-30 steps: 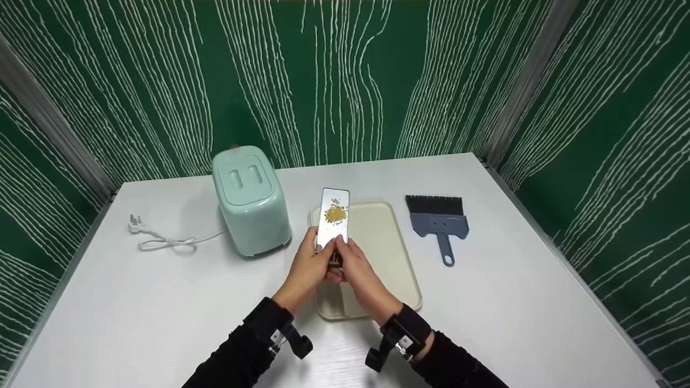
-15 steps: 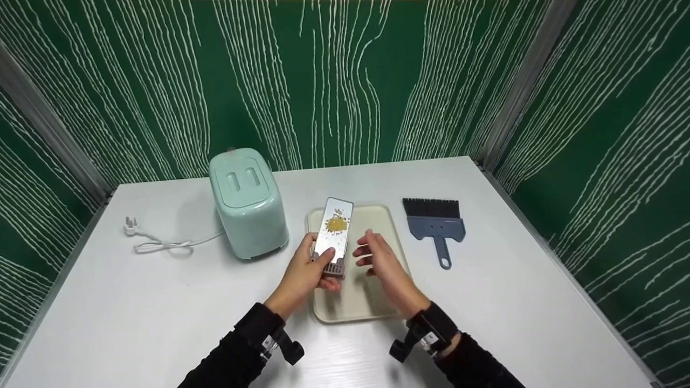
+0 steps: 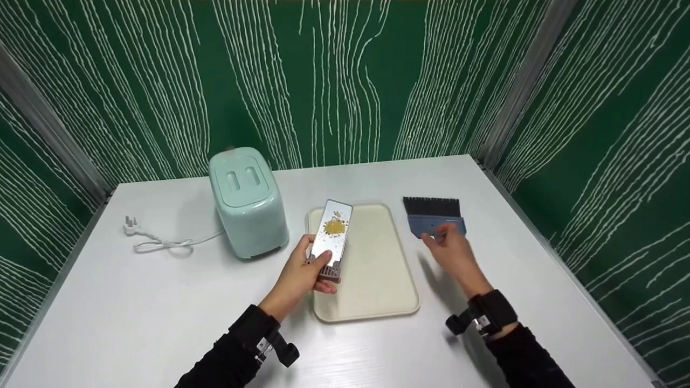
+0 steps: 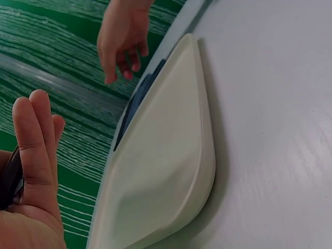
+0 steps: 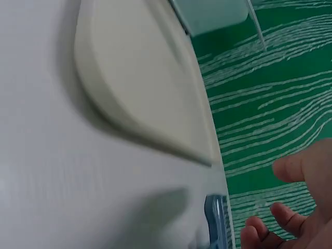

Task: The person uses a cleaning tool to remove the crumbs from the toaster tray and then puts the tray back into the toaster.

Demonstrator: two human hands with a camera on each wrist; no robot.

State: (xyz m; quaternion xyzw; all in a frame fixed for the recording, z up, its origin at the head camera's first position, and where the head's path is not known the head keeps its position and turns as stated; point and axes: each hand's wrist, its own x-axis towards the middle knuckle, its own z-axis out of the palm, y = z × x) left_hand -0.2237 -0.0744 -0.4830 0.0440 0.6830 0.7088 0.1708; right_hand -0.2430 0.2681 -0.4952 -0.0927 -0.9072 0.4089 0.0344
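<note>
My left hand (image 3: 302, 269) grips the grey handle end of a toaster crumb tray (image 3: 335, 207), thumb on top and fingers beneath. A pile of yellow-brown crumbs (image 3: 334, 227) lies on its shiny surface. The tray is held above the left side of a cream serving tray (image 3: 377, 264). Over the handle of a blue hand brush (image 3: 418, 223) with black bristles hovers my right hand (image 3: 458, 258), hiding that handle. Thumb and fingers are apart in the right wrist view, with nothing between them. The left wrist view shows only a dark edge of the crumb tray (image 4: 11, 181).
A mint-green toaster (image 3: 250, 210) stands at the back left of the white table (image 3: 188, 312). Its white cord and plug (image 3: 167, 243) lie beside it on the left. Green walls with white streaks (image 3: 345, 81) enclose the back and sides.
My right hand has let go of the crumb tray and moved right to above the brush. The left hand keeps hold of the crumb tray, which is now slightly lower and tilted in view.
</note>
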